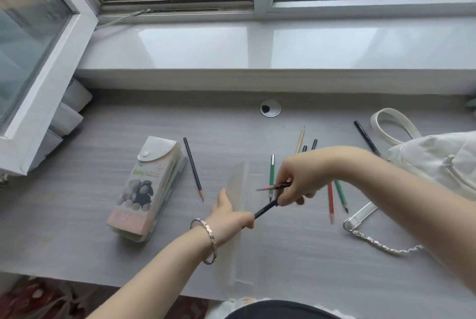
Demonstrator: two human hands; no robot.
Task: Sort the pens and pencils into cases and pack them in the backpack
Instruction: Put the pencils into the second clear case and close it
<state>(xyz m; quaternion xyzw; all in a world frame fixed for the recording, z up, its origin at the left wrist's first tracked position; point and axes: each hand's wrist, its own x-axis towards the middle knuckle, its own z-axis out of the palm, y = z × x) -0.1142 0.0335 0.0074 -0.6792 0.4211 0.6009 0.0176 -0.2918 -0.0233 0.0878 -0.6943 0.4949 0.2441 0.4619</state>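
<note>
now | right grip pinches pencils | left grip holds clear case (printed case: illegible)

Pale grey wood-grain desk top, streaky all over. The flap-top plastic case has a photo print of grey, black and tan pebbles, green lettering, and a pinkish band at the bottom. The frosted see-through plastic case is plain milky white. Pencils: green pencil, red pencil, plain tan pencil, dark grey pencil, black pencil. White fabric backpack, silver chain strap.
</note>
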